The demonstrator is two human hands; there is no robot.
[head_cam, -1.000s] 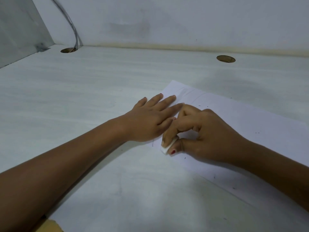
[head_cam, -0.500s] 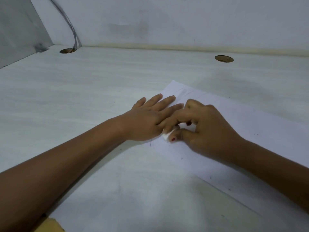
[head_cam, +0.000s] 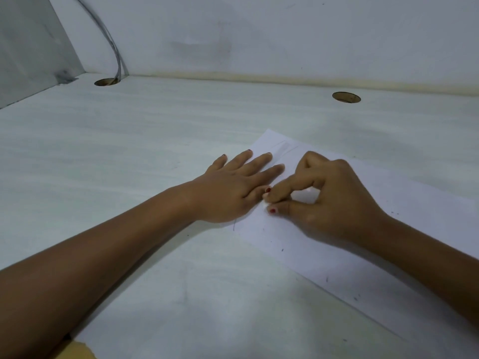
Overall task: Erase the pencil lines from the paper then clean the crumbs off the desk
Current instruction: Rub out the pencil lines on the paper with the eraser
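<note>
The paper [head_cam: 420, 203] lies on the desk [head_cam: 129, 151], left hand [head_cam: 233, 187] on its left edge, right hand [head_cam: 329, 200] just beside.

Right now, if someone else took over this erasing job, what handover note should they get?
Left hand: flat, fingers straight, pressing the paper edge down on the desk.
Right hand: grip pinches a small white eraser, mostly hidden, on the paper beside the left thumb.
Done: cannot tell how much is erased.
Left: faint pencil lines near the paper's far corner; dark crumbs on the paper to clear.
</note>
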